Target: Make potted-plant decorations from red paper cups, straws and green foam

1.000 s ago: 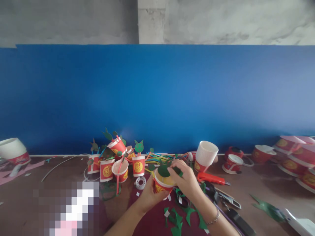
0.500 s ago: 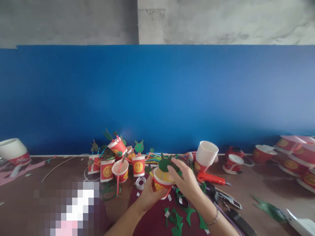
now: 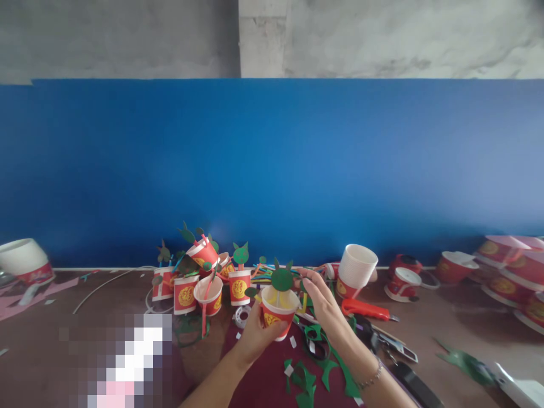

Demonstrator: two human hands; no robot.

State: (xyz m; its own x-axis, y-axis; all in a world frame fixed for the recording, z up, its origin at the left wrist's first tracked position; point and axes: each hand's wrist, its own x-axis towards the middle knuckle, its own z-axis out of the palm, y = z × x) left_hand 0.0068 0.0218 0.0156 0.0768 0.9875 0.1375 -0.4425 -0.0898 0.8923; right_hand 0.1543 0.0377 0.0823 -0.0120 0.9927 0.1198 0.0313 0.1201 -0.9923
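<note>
We hold a red-and-white paper cup (image 3: 281, 315) nearly upright over the worktop (image 3: 446, 311), in from its back edge, our left hand (image 3: 257, 335) closed around its side. A green cut-out head (image 3: 282, 279) stands above the rim. Our right hand (image 3: 322, 301) has its fingers loosely extended at a small green disc (image 3: 303, 285); whether they grip it, we cannot tell. Green scraps (image 3: 305, 392) lie nearer us; decorated cups (image 3: 186, 295) and a cup stack (image 3: 357, 266) stand toward the back edge.

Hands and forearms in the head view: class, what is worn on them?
The left hand and right hand are ungloved. No sleeves show on the visible forearms. A silvery, chain-like bracelet circles the right wrist; none shows on the left.
</note>
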